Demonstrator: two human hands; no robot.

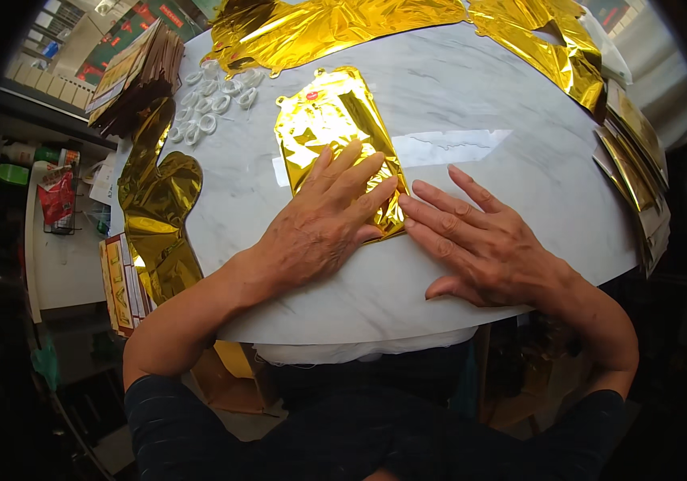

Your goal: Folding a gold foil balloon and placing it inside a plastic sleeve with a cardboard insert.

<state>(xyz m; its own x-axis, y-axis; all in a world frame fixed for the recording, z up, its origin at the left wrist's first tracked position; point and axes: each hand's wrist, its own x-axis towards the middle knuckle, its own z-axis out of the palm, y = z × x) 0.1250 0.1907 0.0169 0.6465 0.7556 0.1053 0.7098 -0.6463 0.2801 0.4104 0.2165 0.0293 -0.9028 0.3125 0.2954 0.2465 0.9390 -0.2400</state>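
Observation:
A folded gold foil balloon [323, 104] lies flat on the marble-patterned tabletop [472, 104], with small tabs and a red spot at its far end. My left hand [323, 208] rests across its lower half, fingers stretched and spread, hiding part of the foil. Along the balloon's right edge, my right hand [484, 240] touches the foil with its fingertips. Those fingers are extended, and the thumb points left over the table. Neither hand grips anything.
Unfolded gold foil balloons [343, 32] lie along the far edge, and another gold foil piece [159, 200] hangs over the left side. Small white coils [207, 104] sit at the far left beside stacked flat packages [139, 76]. More packages [636, 168] lean at the right edge.

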